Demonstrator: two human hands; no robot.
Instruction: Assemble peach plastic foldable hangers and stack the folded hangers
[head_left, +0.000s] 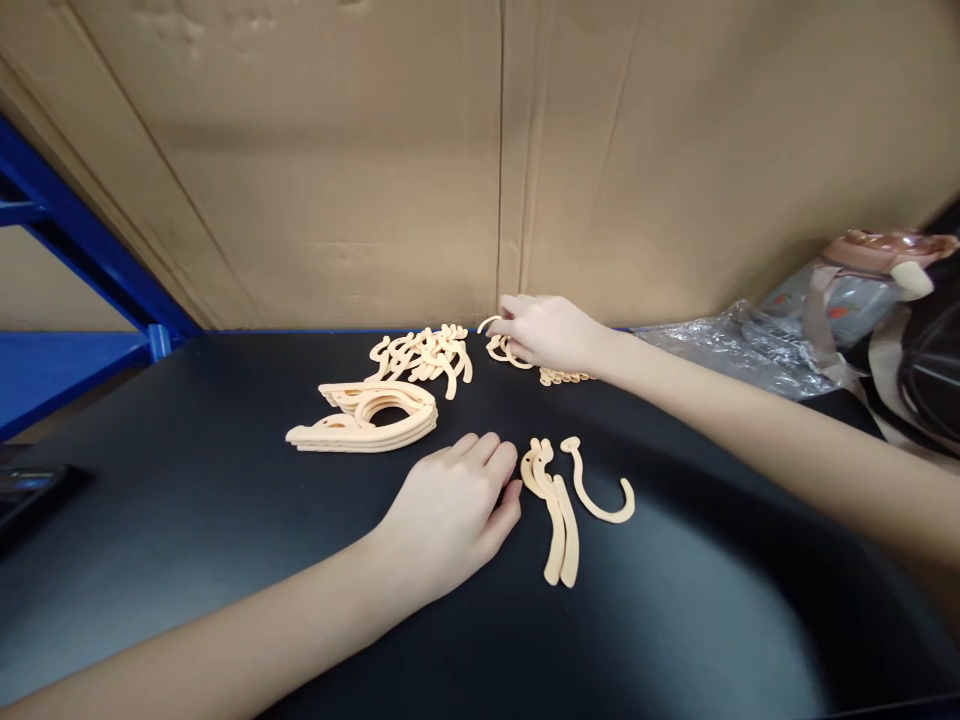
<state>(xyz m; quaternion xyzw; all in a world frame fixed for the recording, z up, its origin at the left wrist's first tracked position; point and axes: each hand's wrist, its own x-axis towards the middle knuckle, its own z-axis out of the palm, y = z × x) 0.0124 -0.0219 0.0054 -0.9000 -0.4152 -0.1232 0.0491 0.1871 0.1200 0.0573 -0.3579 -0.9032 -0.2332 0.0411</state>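
Note:
My left hand (pixel 461 505) rests on the black table with its fingers curled in; what they hold, if anything, is hidden. Just right of it lie two curved beige hanger arms (pixel 559 525), side by side and touching at their upper ends. A loose beige hook (pixel 600 500) with a flat head is beside them. At the back of the table my right hand (pixel 551 330) reaches over a small group of hooks (pixel 506 350). Its fingers are pinched at the end of one curved hook (pixel 489 324), partly covered by the hand.
Folded beige hangers (pixel 367 420) are stacked left of centre, in front of a heap of hanger arms (pixel 427 355). Small beige pieces (pixel 562 377) lie under my right wrist. Clear plastic wrap (pixel 720 345) and a bottle (pixel 817 295) stand right. Cardboard (pixel 337 180) walls the back.

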